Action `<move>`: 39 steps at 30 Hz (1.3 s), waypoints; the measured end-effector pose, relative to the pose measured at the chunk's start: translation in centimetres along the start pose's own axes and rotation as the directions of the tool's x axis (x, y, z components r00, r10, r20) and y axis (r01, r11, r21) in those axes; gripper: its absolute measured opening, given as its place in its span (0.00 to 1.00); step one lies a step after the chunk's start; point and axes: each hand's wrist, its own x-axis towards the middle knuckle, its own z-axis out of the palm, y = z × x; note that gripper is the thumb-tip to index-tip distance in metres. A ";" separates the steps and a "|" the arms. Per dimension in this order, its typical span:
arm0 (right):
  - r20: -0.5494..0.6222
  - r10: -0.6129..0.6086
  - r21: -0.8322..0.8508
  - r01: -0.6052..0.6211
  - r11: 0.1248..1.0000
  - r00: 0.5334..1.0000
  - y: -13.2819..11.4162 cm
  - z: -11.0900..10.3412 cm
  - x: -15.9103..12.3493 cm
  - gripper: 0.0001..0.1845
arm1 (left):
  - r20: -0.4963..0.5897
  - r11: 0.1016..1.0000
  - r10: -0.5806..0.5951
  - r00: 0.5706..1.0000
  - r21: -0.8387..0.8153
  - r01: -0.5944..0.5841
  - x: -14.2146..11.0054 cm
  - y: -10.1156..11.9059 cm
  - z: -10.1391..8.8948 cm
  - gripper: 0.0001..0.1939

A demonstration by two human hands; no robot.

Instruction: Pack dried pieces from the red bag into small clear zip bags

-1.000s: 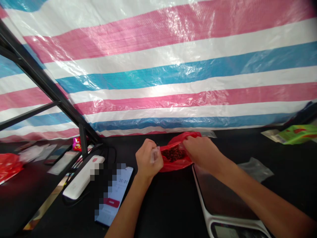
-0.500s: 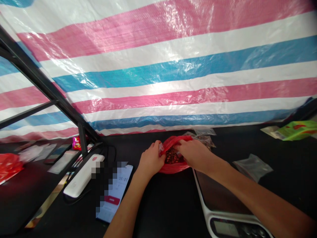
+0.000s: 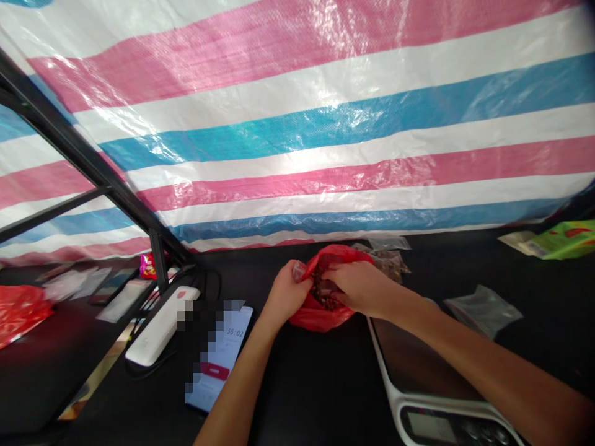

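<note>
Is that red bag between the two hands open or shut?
The red bag is open: dark pieces show inside it, the left hand grips its edge, and the right hand reaches in.

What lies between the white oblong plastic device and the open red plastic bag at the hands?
The head view shows a flat rectangular phone, screen lit, partly pixelated, on the black tabletop; then the left hand, touching the bag.

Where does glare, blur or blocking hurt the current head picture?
Head view, upper part: bright glare streaks on the striped sheet; head view, lower left: a pixelated mosaic covers part of the phone; head view, centre: the red bag reads clearly, but fine detail at the right hand fingertips is soft.
</note>
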 end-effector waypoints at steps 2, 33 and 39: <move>-0.002 0.011 0.005 -0.011 1.000 1.000 0.0 0.1 0.1 0.15 | 0.026 0.995 -0.029 0.999 -0.096 0.031 0.1 0.0 0.1 0.05; -0.041 0.238 0.045 -0.236 0.971 0.970 -1.2 -0.2 0.0 0.11 | 0.094 0.908 -0.099 0.991 -0.399 0.129 -0.4 1.0 0.9 0.07; -0.079 0.234 0.070 -0.229 0.971 0.969 -1.0 0.0 0.2 0.16 | 0.075 0.918 -0.036 0.997 -0.393 0.063 -0.2 0.8 0.8 0.09</move>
